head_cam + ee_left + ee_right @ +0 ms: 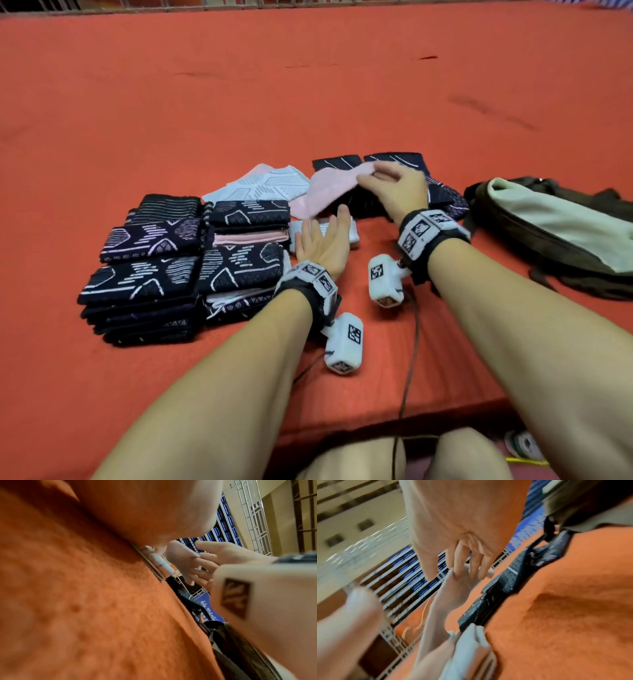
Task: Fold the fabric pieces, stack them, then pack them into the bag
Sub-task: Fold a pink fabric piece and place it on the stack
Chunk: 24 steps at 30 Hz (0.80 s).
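My right hand pinches the edge of a pale pink fabric piece and holds it lifted off the orange surface; in the right wrist view its fingers curl round the cloth. My left hand lies flat, fingers straight, over a folded white piece, just below the pink one. Stacks of folded dark patterned pieces stand to the left. Unfolded dark pieces lie behind my right hand. The brown and pale green bag lies on the right.
An unfolded white patterned piece lies behind the stacks. The orange cloth-covered surface stretches far back to a white railing. Wrist camera cables trail towards the near edge. My knees sit below that edge.
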### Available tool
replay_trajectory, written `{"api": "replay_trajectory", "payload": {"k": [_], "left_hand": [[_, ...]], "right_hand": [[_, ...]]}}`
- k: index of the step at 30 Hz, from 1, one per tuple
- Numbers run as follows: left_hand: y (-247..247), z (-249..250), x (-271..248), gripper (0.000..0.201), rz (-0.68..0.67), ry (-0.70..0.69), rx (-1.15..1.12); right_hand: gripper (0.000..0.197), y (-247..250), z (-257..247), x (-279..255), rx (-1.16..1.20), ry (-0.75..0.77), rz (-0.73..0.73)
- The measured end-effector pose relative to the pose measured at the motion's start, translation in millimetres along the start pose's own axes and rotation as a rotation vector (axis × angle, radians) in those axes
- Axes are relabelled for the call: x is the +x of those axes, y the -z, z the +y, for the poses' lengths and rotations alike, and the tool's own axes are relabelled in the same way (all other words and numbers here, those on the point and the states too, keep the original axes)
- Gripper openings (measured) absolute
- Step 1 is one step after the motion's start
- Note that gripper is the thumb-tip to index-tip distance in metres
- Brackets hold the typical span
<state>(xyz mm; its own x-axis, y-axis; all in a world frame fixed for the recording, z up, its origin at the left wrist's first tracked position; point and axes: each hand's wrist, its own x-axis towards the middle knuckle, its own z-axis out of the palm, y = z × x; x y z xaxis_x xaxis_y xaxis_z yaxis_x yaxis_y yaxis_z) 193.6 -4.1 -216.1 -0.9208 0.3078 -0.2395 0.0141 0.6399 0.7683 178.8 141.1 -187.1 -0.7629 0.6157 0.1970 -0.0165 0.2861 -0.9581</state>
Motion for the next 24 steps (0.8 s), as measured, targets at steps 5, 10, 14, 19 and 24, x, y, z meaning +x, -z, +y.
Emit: {"api": "replay_trajectory", "payload": {"k": [5, 10, 14, 19, 24], "left_hand": [[9, -11, 2, 0.068, 0.076, -0.141, -0.129], [3, 3, -9, 0.082, 0.212, -0.146, -0.648], [2, 26, -19, 0.086, -0.097, -0.042, -0.968], [18, 31, -27, 0.089, -0.108, 0.029, -0.872], [12, 6, -20, 0.046, -0.139, -0.083, -0.354]], "right_hand": [[0.026, 41, -19, -16, 0.305, -0.079, 0.135], [0.016, 79, -40, -34, 0.633, -0.196, 0.023], [0.026, 87, -49, -56, 0.573, -0.274, -0.16], [0.047, 92, -32, -73, 0.251, -0.438, -0.314], [0.026, 87, 5, -78, -0.086, -0.544, -0.446]]}}
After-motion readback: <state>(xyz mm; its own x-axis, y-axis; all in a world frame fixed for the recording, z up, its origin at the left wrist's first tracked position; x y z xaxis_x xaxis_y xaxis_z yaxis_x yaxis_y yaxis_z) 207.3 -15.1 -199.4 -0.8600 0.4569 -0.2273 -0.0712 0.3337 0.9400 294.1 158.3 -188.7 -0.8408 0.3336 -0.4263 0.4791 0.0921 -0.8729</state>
